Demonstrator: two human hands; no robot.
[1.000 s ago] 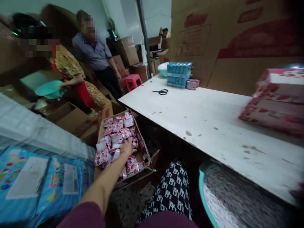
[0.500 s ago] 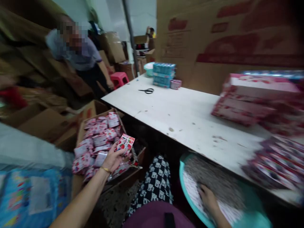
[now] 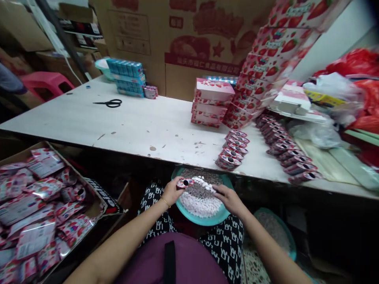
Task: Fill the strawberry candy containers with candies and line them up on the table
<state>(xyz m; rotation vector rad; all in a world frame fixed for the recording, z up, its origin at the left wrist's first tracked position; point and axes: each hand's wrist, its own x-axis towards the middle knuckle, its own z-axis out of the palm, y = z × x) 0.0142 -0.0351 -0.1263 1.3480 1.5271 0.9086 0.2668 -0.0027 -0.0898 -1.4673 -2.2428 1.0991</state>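
Observation:
My left hand (image 3: 172, 192) is closed round a small pink strawberry-printed packet (image 3: 184, 183) with a black round spot on its top. My right hand (image 3: 231, 200) is closed at the basin's right side, its fingertips by a row of small white pieces (image 3: 204, 184). Whatever lies in those fingers is too dark and small to make out. Below both hands a turquoise basin (image 3: 194, 221) rests at my lap, full of small white and greyish pieces. The row of white pieces reaches almost to the packet.
Left stands a carton (image 3: 89, 232) of strawberry-printed packets (image 3: 35, 205). On the white table (image 3: 142, 126) are scissors (image 3: 109, 103), blue packs (image 3: 126, 77), strawberry boxes (image 3: 211, 102) and rows of packets (image 3: 232, 152). Another basin (image 3: 291, 240) sits low at right.
The view has swung right. My left hand has carried a packet from the carton to the basin. The basin is now in front of me, with my right hand raised nearer the packet.

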